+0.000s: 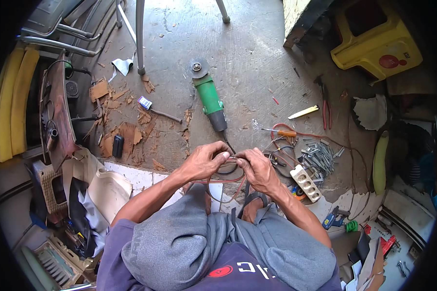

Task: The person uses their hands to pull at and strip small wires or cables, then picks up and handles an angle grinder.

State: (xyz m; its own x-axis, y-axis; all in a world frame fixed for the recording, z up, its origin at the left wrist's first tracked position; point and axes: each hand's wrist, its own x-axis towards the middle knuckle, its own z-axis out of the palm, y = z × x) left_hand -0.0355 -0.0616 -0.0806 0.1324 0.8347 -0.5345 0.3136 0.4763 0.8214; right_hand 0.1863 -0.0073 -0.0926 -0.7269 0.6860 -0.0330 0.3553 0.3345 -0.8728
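In front of my knees, my left hand [208, 161] and my right hand [258, 169] meet, fingers closed in a pinch on a thin wire between the fingertips. The exact ends in my fingers are too small to make out. A reddish-brown cord [239, 190] hangs in a loop beneath my hands. Just beyond them lies a green angle grinder [210, 96] with a disc at its far end, and its black cord [230, 145] runs back toward my fingers. A white power strip [306, 183] with several sockets rests to the right of my right hand.
At right lie an orange-handled screwdriver [286, 133], a yellow utility knife [303, 112], red-handled pliers [327, 110] and a heap of metal pieces [320, 158]. Brown scraps [130, 136] litter the left floor. A yellow plastic stool [378, 41] is far right; chair legs [140, 39] stand ahead.
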